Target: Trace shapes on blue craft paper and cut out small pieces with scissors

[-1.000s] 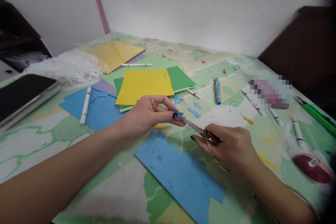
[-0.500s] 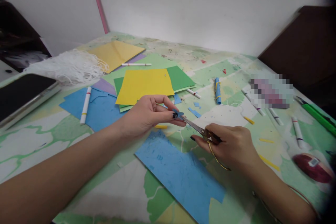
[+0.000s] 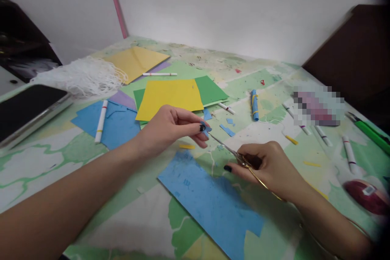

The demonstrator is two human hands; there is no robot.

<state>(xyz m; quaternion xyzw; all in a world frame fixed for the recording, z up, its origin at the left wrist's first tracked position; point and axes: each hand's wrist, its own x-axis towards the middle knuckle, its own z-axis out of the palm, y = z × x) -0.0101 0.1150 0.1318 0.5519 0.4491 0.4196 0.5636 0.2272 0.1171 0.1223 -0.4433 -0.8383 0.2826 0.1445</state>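
Between thumb and fingertips, my left hand (image 3: 179, 126) pinches a small blue paper piece (image 3: 208, 128). My right hand (image 3: 265, 166) grips gold-handled scissors (image 3: 227, 148), their tips pointing left at the edge of that piece. The blades look nearly closed, and fingers cover part of the handles. Below both hands lies a large blue sheet (image 3: 207, 203) with a notched edge. Blue paper scraps (image 3: 227, 130) are scattered just beyond the scissors, and a yellow strip (image 3: 187, 146) rests under my left hand.
Yellow paper (image 3: 170, 97) tops a stack of green sheets. White markers (image 3: 101, 122) lie about the table. White string (image 3: 82, 75) and a tablet-like device (image 3: 33, 109) are at left. A rolled blue tube (image 3: 254, 105), green cutter (image 3: 371, 132) and dark red object (image 3: 365, 196) lie at right.
My left hand has shifted slightly left with the blue piece. The scissors have drawn back a little, showing more blade, and my right hand has turned slightly. The camera view has moved slightly.
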